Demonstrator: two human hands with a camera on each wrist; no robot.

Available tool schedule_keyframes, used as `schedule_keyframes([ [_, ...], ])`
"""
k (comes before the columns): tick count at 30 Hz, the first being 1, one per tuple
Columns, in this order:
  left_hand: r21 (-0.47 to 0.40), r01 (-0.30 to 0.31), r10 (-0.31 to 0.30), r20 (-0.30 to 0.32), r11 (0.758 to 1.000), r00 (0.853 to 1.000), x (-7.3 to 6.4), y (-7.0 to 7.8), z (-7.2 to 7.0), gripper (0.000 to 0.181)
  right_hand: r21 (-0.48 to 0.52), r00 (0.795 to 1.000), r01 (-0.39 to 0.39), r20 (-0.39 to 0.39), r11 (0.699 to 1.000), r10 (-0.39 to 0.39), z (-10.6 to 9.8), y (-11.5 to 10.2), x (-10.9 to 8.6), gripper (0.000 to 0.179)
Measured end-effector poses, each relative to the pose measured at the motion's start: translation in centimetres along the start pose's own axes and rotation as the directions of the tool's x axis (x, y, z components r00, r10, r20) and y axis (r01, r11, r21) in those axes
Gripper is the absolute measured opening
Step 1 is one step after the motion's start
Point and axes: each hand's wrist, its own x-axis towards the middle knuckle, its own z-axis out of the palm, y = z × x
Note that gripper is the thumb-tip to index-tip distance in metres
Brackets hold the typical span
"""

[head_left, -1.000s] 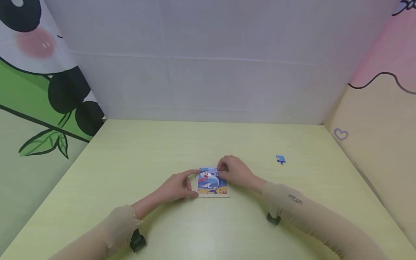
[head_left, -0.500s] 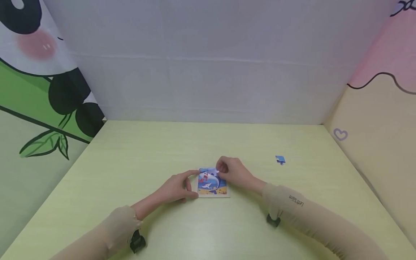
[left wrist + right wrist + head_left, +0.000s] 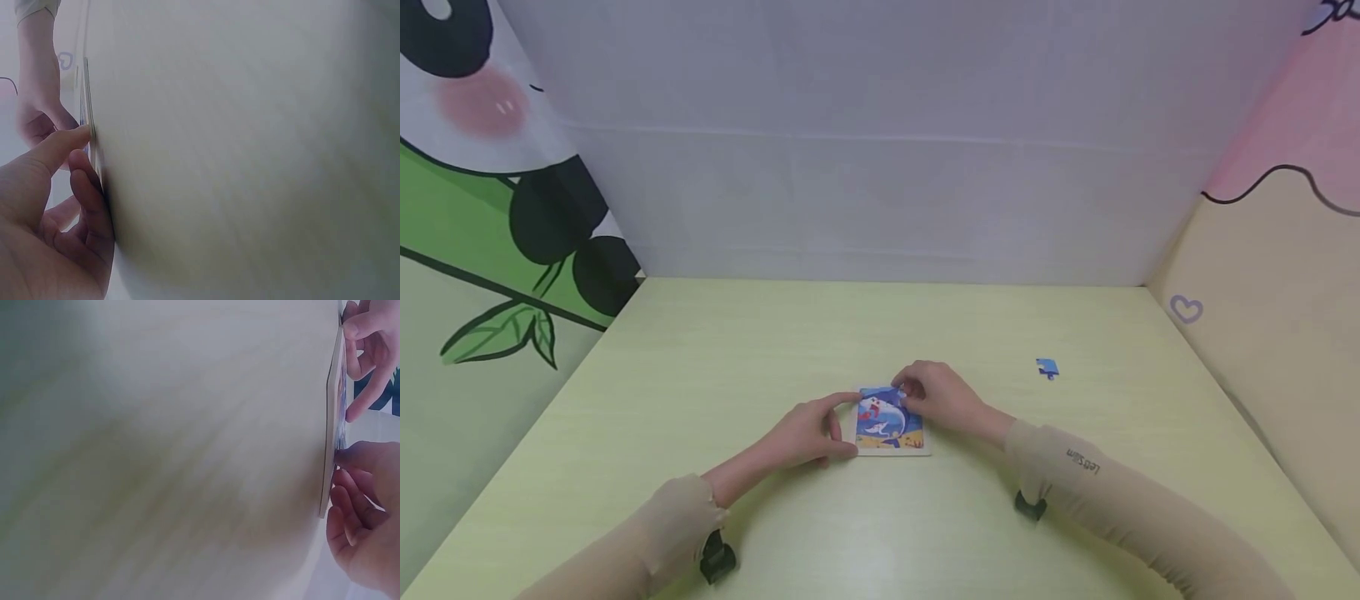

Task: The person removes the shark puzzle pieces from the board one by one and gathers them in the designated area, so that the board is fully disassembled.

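Observation:
A small jigsaw puzzle (image 3: 883,421) with a blue sea-animal picture lies in a pale frame tray (image 3: 891,453) on the table. My left hand (image 3: 807,429) holds the tray's left side, index finger at the upper corner and thumb at the lower one. Over the upper right corner, my right hand (image 3: 951,398) pinches a blue puzzle piece (image 3: 902,390) between thumb and index finger, mostly hidden by them. In the right wrist view, the right fingertips (image 3: 342,457) are right at the tray's top face. A loose blue piece (image 3: 1047,368) lies farther right.
The pale wooden table (image 3: 760,333) is closed in by a plain whitish back wall (image 3: 880,192) and printed side panels. A dark band (image 3: 718,557) is worn at the left wrist and another band (image 3: 1030,505) at the right.
My right fingertips have shifted slightly left over the puzzle's upper right part, and the piece in them has turned to show more blue. The left hand and tray have stayed put.

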Motion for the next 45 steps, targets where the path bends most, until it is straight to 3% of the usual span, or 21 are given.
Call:
schedule_keyframes([
  [7, 0.009, 0.018, -0.018, -0.003, 1.0, 1.0, 0.2, -0.3, 0.2, 0.078, -0.029, 1.0, 0.021, 0.023, 0.999, -0.02, -0.2, 0.2, 0.3, 0.025],
  [20, 0.021, -0.017, 0.017, -0.007, 1.0, 1.0, 0.3, -0.4, 0.2, 0.078, -0.006, 0.999, 0.027, 0.029, 1.0, -0.027, -0.7, 0.4, 0.3, 0.024],
  [33, 0.031, 0.008, -0.007, -0.016, 0.999, 1.0, 0.5, -0.7, 0.5, 0.078, -0.018, 0.998, -0.031, -0.049, 0.999, 0.03, -2.0, 1.9, -0.4, 0.026],
  [45, 0.034, 0.005, -0.005, -0.018, 0.999, 1.0, 0.4, -0.4, 0.3, 0.078, -0.03, 0.987, -0.073, -0.148, 0.997, 0.067, -4.4, 5.2, -1.2, 0.026],
])
